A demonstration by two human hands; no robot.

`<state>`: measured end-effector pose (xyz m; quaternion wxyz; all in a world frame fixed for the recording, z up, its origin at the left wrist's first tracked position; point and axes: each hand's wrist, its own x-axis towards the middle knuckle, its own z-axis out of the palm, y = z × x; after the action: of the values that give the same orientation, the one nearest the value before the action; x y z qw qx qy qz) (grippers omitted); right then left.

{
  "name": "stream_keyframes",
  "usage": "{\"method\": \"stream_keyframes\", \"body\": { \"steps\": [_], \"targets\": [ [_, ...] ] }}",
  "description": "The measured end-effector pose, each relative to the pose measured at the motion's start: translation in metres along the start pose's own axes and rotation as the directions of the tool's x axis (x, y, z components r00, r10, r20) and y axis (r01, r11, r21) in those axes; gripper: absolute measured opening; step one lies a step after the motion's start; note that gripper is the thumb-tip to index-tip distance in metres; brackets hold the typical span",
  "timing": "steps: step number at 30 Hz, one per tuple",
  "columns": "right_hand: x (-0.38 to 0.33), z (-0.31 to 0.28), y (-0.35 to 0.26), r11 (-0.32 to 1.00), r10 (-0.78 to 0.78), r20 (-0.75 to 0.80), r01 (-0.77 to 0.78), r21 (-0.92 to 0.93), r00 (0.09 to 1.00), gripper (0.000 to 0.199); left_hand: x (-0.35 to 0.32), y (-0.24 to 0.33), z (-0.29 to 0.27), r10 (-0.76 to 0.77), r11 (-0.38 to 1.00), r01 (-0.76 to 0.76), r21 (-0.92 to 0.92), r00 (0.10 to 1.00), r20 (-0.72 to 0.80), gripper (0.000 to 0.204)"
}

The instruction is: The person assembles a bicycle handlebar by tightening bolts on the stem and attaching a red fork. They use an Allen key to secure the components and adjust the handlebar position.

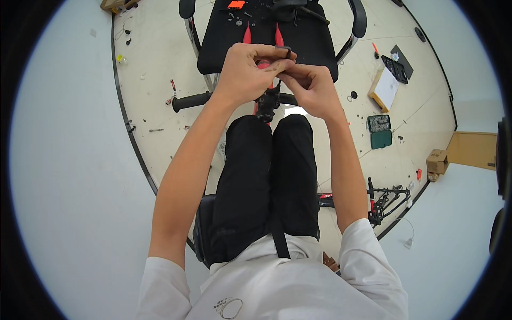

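Observation:
My left hand (pixel 249 72) and my right hand (pixel 312 89) meet above a red bicycle fork (pixel 247 35). Thumb and fingers of the left pinch a small black part (pixel 288 52), whose kind I cannot make out. The fingers of the right are closed beside it, their tips touching the left hand; what they hold is hidden. Just below the hands is a black handlebar stem (pixel 268 104), close to my knees. A handlebar grip (pixel 192 101) sticks out to the left. The fork's two red legs point away, toward a black chair seat (pixel 216 50).
Small metal parts (pixel 239 23), an orange piece (pixel 236 5) and a black saddle-like thing (pixel 290 9) lie on the chair. On the floor at right are a green parts case (pixel 381 140), a black tool case (pixel 395 69), a white-topped box (pixel 385 88) and a black bike frame (pixel 381 205).

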<state>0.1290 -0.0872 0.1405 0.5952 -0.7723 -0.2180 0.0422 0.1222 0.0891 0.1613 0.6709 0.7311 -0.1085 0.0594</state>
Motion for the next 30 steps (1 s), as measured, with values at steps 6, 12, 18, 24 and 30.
{"method": "stream_keyframes", "body": {
  "steps": [6, 12, 18, 24, 30],
  "targets": [
    [-0.002, -0.003, -0.016, 0.985, 0.055, -0.046, -0.061, -0.159, 0.997, 0.015, -0.002, 0.012, 0.000, 0.014, 0.991, -0.012, 0.135, 1.000, -0.008, 0.021],
    [0.003, -0.003, -0.015, 0.996, 0.017, -0.054, -0.021, -0.082, 0.998, 0.016, 0.003, 0.014, -0.002, 0.056, 0.992, -0.055, 0.116, 0.998, -0.005, 0.022],
    [0.021, 0.020, -0.018, 0.998, -0.038, -0.029, 0.036, -0.060, 0.999, 0.014, 0.007, 0.006, -0.034, 0.042, 0.996, -0.040, 0.074, 0.999, -0.018, 0.024],
    [0.018, 0.027, -0.018, 0.995, -0.015, 0.000, 0.015, -0.095, 1.000, 0.018, -0.002, 0.002, -0.034, -0.040, 0.995, 0.040, 0.091, 0.999, 0.000, 0.019],
    [0.015, 0.026, -0.034, 0.973, 0.067, -0.016, -0.068, -0.219, 0.998, 0.017, -0.001, -0.001, -0.035, -0.013, 0.997, 0.013, 0.081, 1.000, -0.003, 0.020]
  ]
}}
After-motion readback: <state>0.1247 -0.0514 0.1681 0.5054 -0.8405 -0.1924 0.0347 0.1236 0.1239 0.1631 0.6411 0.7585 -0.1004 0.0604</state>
